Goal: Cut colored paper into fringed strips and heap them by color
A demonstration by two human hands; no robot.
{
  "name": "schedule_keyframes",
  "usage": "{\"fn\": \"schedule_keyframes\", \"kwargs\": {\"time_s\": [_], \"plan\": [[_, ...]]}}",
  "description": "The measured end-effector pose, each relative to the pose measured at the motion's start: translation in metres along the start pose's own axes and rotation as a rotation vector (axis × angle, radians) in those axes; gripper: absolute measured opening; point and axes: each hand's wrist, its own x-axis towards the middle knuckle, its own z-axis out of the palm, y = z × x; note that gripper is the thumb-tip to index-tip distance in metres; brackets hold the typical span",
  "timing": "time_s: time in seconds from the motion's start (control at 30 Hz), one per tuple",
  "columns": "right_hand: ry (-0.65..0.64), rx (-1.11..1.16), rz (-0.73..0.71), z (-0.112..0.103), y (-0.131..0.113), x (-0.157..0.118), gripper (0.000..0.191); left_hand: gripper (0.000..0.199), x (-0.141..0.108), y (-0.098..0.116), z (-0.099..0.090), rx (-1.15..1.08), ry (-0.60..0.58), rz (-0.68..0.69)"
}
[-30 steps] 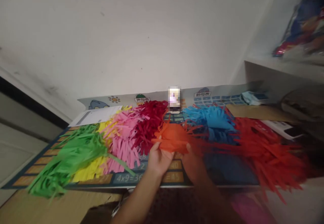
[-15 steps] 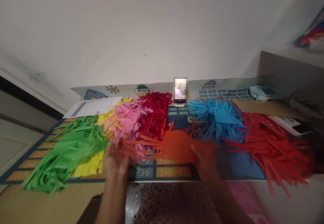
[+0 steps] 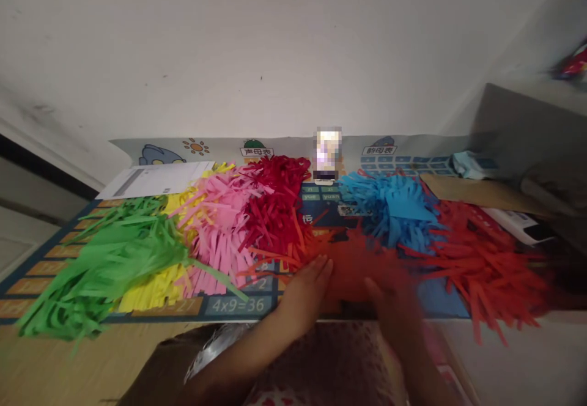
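A sheet of orange fringed paper [image 3: 353, 268] lies in front of me at the middle of the table, its strips spreading to the left and partly blurred. My left hand [image 3: 305, 287] rests on its left part, fingers stretched out over the paper. At its right side, my right hand [image 3: 389, 302] is smeared by motion; its thumb lies on top of the paper and the other fingers are hidden beneath. Dark red fringed paper [image 3: 277, 210] touches the orange strips on the far left. Blue fringed paper [image 3: 403, 204] lies just behind on the right.
Green [image 3: 114, 259], yellow [image 3: 151, 290] and pink fringed paper [image 3: 220, 222] overlap at left. Red fringed paper [image 3: 490, 271] is piled at right, near a brown cardboard piece [image 3: 477, 195]. A lit phone [image 3: 328, 155] stands by the wall. The printed mat [image 3: 238, 306] covers the table.
My left hand has moved right, from the orange strips' left ends onto the sheet's body. The orange paper has shifted right and lies lower. The view has tilted slightly.
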Motion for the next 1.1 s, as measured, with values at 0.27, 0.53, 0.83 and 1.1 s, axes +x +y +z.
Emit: {"fn": "schedule_keyframes", "kwargs": {"time_s": [0.27,0.53,0.83,1.1], "plan": [[0.124,-0.267,-0.542,-0.040,-0.003,-0.032,0.018,0.053,0.013,0.021,-0.016,-0.005,-0.106,0.042],[-0.039,-0.223,-0.605,0.010,-0.007,0.012,0.040,0.052,0.012,0.011,-0.025,0.025,-0.066,-0.037],[-0.152,-0.105,-0.670,0.023,-0.003,0.020,0.040,0.048,-0.076,-0.046,-0.088,0.327,0.201,-0.319],[-0.249,-0.147,-0.732,0.018,-0.003,0.029,0.038,0.055,-0.007,0.020,-0.018,0.094,0.123,0.208]]}}
